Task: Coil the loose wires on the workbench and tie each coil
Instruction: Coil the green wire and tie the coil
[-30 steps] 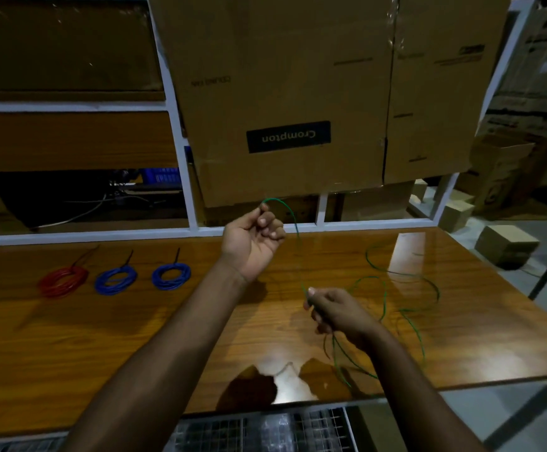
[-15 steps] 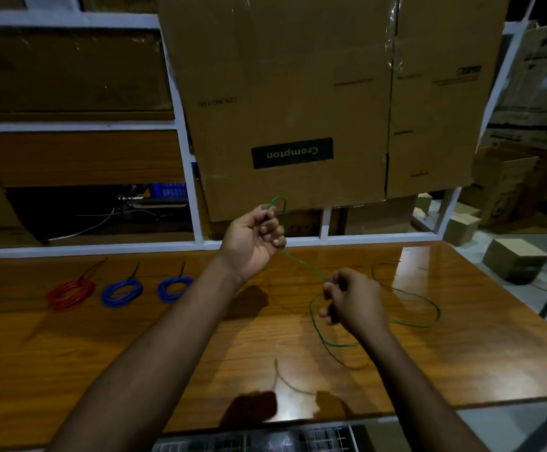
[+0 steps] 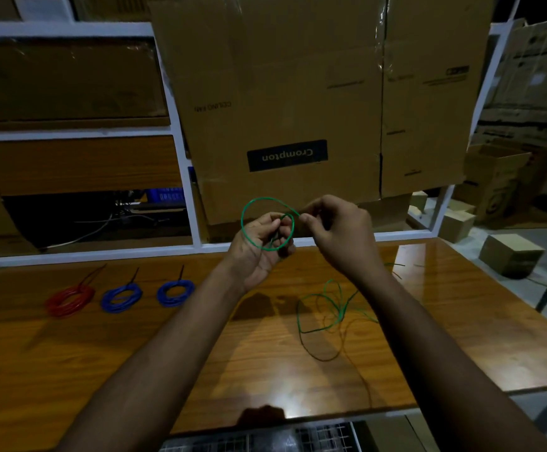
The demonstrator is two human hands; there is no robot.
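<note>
Hands (image 3: 259, 249) (image 3: 337, 236), both grips pinching green wire (image 3: 249, 208)

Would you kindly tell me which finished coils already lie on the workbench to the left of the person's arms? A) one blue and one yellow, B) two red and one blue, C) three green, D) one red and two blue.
D: one red coil lies farthest left, with two blue coils beside it on the workbench, each with a dark tie sticking up.
</note>
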